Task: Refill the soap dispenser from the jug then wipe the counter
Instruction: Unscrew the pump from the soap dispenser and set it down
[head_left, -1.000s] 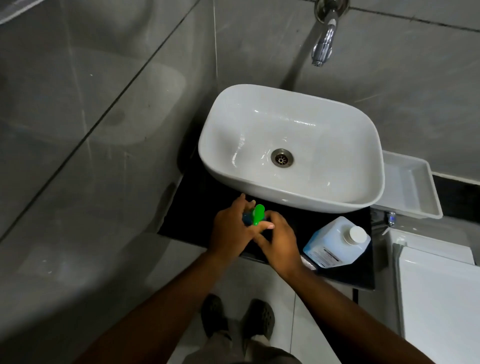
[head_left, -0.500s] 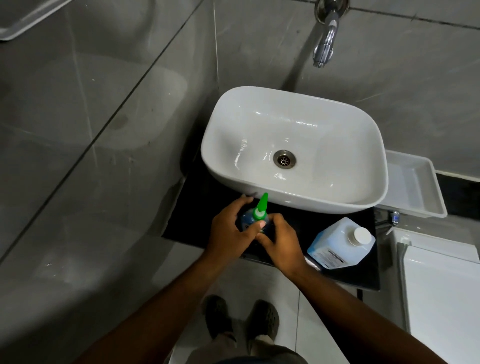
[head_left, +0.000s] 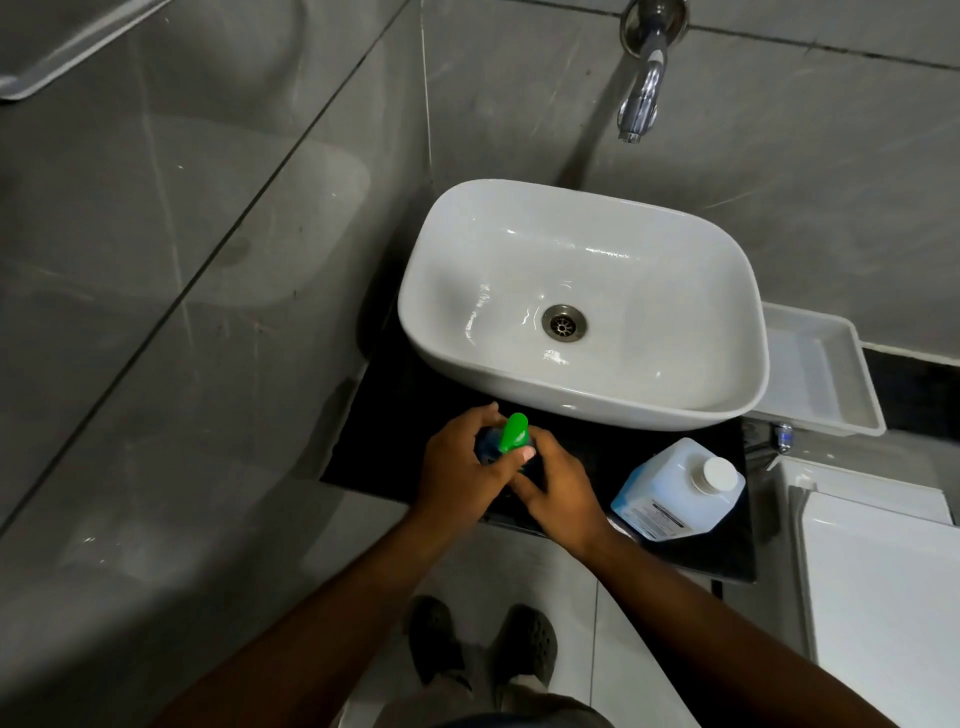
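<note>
A small blue soap dispenser (head_left: 487, 448) with a green pump top (head_left: 513, 432) stands on the black counter (head_left: 374, 441) in front of the white basin. My left hand (head_left: 462, 467) grips the bottle from the left, thumb near the base of the green top. From the right, my right hand (head_left: 558, 491) holds the bottle too; the hands hide most of it. The refill jug (head_left: 675, 493), translucent with blue liquid and a white cap on, stands on the counter to the right of my hands.
The white basin (head_left: 587, 400) fills the back of the counter, with a chrome tap (head_left: 641, 98) on the wall above. To the right are a white tray (head_left: 826, 374) and a white toilet cistern lid (head_left: 883, 582). Grey tiled wall closes the left.
The green pump top has turned between my hands, its nozzle pointing a different way in each frame. Both hands stay on the dispenser. The jug has not moved.
</note>
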